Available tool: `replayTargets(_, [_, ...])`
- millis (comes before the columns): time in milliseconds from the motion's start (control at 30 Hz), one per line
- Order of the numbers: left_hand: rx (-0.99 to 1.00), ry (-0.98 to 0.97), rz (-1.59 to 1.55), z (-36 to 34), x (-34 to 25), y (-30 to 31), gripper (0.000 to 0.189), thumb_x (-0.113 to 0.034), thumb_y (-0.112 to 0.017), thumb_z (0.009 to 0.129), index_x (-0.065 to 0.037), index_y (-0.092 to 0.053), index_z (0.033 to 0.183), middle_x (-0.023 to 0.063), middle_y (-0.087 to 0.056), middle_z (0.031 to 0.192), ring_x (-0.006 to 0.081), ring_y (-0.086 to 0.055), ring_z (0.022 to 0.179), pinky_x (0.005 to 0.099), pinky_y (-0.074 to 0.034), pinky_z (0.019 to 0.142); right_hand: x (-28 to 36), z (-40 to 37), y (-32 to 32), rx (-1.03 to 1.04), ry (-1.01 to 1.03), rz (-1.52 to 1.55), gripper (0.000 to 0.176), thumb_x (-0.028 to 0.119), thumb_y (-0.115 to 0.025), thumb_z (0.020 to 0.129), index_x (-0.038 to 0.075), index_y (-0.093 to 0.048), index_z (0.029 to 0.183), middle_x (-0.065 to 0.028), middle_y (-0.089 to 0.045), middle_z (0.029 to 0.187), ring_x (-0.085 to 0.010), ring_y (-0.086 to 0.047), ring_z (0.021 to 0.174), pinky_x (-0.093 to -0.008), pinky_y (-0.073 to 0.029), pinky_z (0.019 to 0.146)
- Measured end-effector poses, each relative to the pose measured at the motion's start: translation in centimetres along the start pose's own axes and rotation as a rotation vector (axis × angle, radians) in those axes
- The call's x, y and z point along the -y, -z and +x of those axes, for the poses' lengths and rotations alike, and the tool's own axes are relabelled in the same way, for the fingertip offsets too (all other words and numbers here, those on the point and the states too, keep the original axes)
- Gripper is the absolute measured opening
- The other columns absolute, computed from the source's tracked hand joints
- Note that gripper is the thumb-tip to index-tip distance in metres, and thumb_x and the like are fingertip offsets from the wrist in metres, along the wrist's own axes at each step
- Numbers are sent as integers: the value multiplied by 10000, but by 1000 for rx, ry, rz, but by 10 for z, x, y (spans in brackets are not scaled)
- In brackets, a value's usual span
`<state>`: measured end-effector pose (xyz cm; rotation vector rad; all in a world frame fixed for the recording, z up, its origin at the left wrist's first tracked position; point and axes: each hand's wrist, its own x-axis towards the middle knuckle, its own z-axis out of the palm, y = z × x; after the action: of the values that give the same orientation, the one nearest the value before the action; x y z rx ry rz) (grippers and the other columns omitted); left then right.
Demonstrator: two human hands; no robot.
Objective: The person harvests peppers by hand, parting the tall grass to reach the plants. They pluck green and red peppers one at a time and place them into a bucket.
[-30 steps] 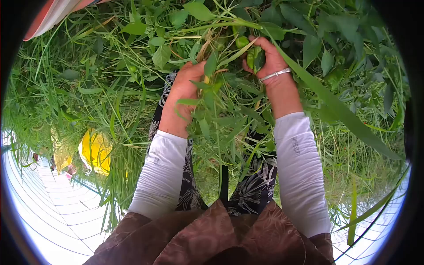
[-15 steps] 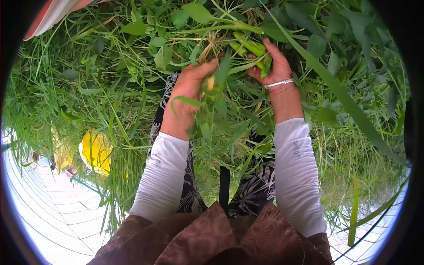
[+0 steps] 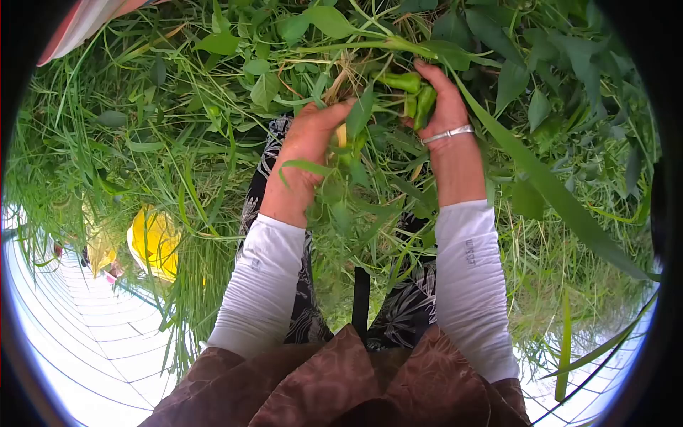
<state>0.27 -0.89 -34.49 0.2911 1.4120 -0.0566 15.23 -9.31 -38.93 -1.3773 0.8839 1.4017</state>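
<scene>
Several green peppers (image 3: 425, 107) sit in my right hand (image 3: 449, 107), whose fingers and thumb curl round them from the right. One pepper (image 3: 400, 81) points left, toward the plant's stems. My left hand (image 3: 295, 160) is closed beside the plant, thumb toward a bundle of dry stems (image 3: 339, 82). Leaves cover most of its fingers, and a yellowish bit (image 3: 342, 135) shows by the palm; what it grips is hard to make out. A thick green plant stem (image 3: 388, 45) runs above both hands.
Tall grass and leafy plants surround me. A long grass blade (image 3: 548, 171) crosses at the right. At the lower left lies a yellow-lined white bag or container (image 3: 153, 245). A pale and reddish object (image 3: 85, 25) shows at the top left. My patterned trousers (image 3: 409, 306) are below.
My right hand has turned and shifted slightly left, and the peppers in it now lie closer together against the palm. My left hand has barely moved.
</scene>
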Motion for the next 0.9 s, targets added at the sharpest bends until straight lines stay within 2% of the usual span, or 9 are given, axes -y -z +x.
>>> replayTargets(133, [-23, -33, -19, -4, -2, -5, 214, -154, -583, 783, 3, -534, 918, 40, -568, 750, 118, -556, 600, 251, -470, 536, 3, 15, 16, 188, -40, 3, 170, 211, -648, 717, 126, -561, 837, -35, -582, 710, -165, -555, 567, -273, -389, 407])
replayTargets(200, [-102, -52, 32, -13, -7, -13, 288, -154, -595, 754, -12, -515, 991, 59, -576, 895, 130, -556, 712, 263, -460, 580, 0, 17, 29, 219, -93, 49, 172, 203, -650, 706, 109, -574, 830, -33, -579, 694, -162, -537, 539, -276, -373, 390])
replayTargets(367, [-122, -8, 16, -6, -4, -11, 282, -134, -583, 758, -8, -503, 998, 59, -569, 871, 141, -551, 714, 271, -456, 625, 0, 20, 33, 448, -117, 153, 175, 223, -643, 713, 90, -583, 811, -47, -599, 710, -170, -552, 553, -283, -358, 375])
replayTargets(433, [-50, -30, 0, 1, 0, -6, 278, -130, -582, 759, -7, -498, 994, 58, -568, 854, 143, -549, 712, 274, -453, 634, -7, 19, 35, 456, -117, 200, 186, 243, -605, 755, 96, -570, 864, -61, -605, 757, -182, -557, 582, -293, -379, 392])
replayTargets(500, [-58, 20, -34, 7, 3, -5, 165, -176, -551, 818, -18, -593, 838, 35, -590, 747, 123, -562, 575, 272, -482, 508, -8, 16, 29, 465, -115, 243, 202, 263, -568, 796, 102, -558, 918, -76, -611, 804, -194, -562, 612, -303, -400, 408])
replayTargets(567, [-70, 29, -27, 10, 7, -1, 164, -171, -545, 821, -16, -590, 847, 34, -595, 735, 124, -565, 573, 272, -487, 515, -8, 13, 22, 282, -137, 195, 225, 297, -555, 808, 90, -564, 898, -66, -612, 812, -197, -560, 601, -301, -396, 404])
replayTargets(633, [-85, 39, -19, 13, 8, 2, 163, -166, -539, 824, -14, -588, 857, 33, -600, 722, 125, -568, 571, 272, -492, 522, -10, 16, 20, 318, -106, 190, 215, 277, -592, 789, 88, -573, 891, -65, -613, 789, -191, -556, 589, -287, -388, 398])
replayTargets(700, [-39, 45, -28, 13, 8, 2, 282, -131, -593, 749, 5, -481, 969, 56, -558, 808, 147, -543, 684, 291, -460, 590, -8, 13, 18, 95, -99, -132, 215, 209, -639, 745, 82, -577, 906, -71, -606, 768, -180, -558, 584, -278, -393, 403])
replayTargets(900, [-92, 13, 8, 17, 11, 0, 204, -185, -560, 817, -13, -571, 926, 29, -601, 783, 116, -571, 614, 256, -490, 519, -7, 16, 39, 224, 88, -431, 363, 111, -638, 678, 23, -551, 1019, -73, -583, 781, -156, -546, 575, -260, -420, 458])
